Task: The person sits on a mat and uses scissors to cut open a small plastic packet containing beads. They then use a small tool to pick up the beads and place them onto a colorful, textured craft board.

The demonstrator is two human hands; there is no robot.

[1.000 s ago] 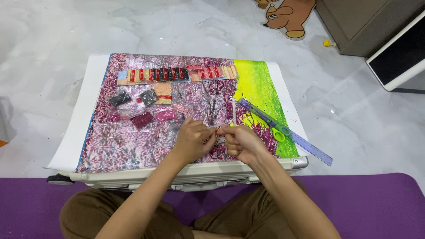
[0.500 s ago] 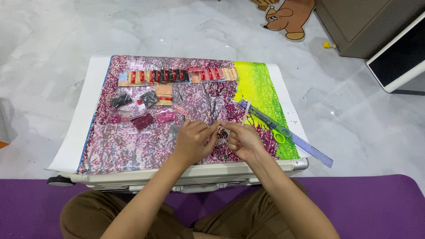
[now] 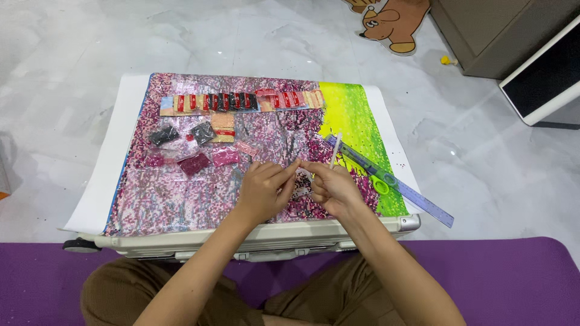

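- Fingertips of both hands meet over the lower middle of the canvas: my left hand [image 3: 264, 188] and right hand [image 3: 330, 188] are pinched together on a small clear packet [image 3: 300, 181], thumbs and forefingers closed on its top edge from either side.
- That packet sits just above the diamond-painting canvas [image 3: 181, 205], which lies flat on a pale suitcase [image 3: 266, 232] in front of my crossed legs.
- A white pen-like tool [image 3: 335, 150] stands up from my right hand, tilted toward the green patch of the picture; I cannot tell exactly how it is gripped.
- To open such a packet well, I judge the pull should be short and sideways, kept low over the canvas so loose beads fall onto it, not the floor.
- Other bead packets [image 3: 199, 158] lie in a cluster at upper left, and a row of red and dark packets [image 3: 235, 101] runs along the top.
- Scissors [image 3: 379, 181] and a long ruler [image 3: 417, 198] rest just right of my right hand, so that elbow needs care.
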